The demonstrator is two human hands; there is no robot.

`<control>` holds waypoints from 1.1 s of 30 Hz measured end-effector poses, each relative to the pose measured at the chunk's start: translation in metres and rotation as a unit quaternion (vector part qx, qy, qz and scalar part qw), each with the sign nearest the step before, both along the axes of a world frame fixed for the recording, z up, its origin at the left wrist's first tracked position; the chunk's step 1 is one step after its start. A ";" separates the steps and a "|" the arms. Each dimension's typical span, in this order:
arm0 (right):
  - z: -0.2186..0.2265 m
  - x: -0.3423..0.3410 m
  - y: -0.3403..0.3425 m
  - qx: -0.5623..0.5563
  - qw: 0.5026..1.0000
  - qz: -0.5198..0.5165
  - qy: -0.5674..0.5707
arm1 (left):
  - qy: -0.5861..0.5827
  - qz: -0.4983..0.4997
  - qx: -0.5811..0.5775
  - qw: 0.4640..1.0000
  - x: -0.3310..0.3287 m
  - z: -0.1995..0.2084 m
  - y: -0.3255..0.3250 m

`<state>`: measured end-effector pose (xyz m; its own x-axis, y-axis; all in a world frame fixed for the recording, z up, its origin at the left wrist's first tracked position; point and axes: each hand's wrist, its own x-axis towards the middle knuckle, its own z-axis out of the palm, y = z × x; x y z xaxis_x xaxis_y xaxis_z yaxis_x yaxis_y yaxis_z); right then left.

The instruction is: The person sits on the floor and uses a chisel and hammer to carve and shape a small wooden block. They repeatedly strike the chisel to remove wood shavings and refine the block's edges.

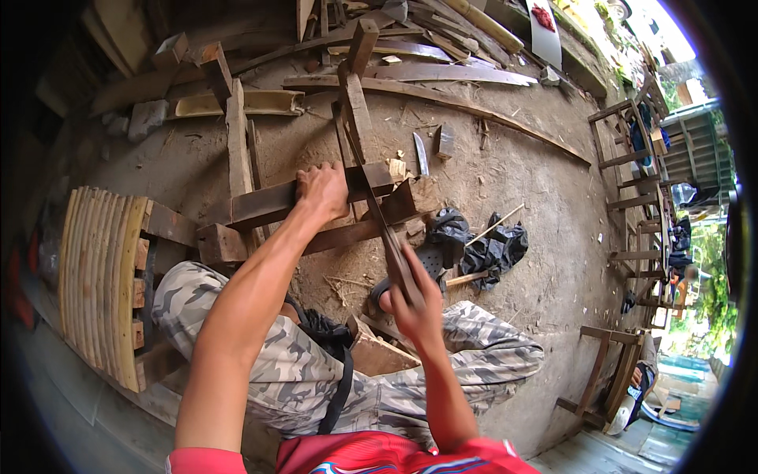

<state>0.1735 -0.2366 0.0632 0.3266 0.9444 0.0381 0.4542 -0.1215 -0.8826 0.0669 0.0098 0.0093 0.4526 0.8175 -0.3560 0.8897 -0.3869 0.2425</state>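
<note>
A dark wooden beam [267, 203] lies across a wooden sawhorse frame [238, 138] in front of me. My left hand [322, 189] is closed over the beam, its fingers curled round the far edge. In my right hand [416, 302] is the handle of a handsaw [393, 246], gripped with the fingers wrapped round it. The blade points away from me and crosses the beam near its right end, to the right of my left hand. How deep the blade sits in the wood I cannot tell.
A knife [421, 154] and a small wood block [446, 142] lie on the dirt floor beyond the beam. Black plastic bags [496, 251] are to the right. A slatted wooden piece [99, 276] stands at my left. Long boards [458, 103] lie at the back; wooden frames [632, 205] line the right.
</note>
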 end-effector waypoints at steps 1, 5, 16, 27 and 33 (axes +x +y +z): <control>-0.023 0.003 0.031 0.034 0.999 0.006 0.042 | 0.005 -0.001 0.008 1.000 0.000 0.001 0.002; -0.062 -0.014 0.034 0.075 0.997 -0.035 0.012 | 0.021 -0.028 -0.069 0.997 -0.001 0.004 0.009; 0.009 0.000 0.020 0.002 1.000 -0.016 0.011 | -0.010 0.004 0.004 1.000 -0.001 0.005 0.003; 0.079 -0.034 -0.104 -0.070 0.996 -0.032 0.054 | -0.008 0.023 -0.041 0.999 0.003 0.006 -0.002; 0.026 -0.001 0.047 -0.039 0.997 -0.024 0.063 | -0.020 0.005 0.026 0.999 0.000 -0.001 -0.009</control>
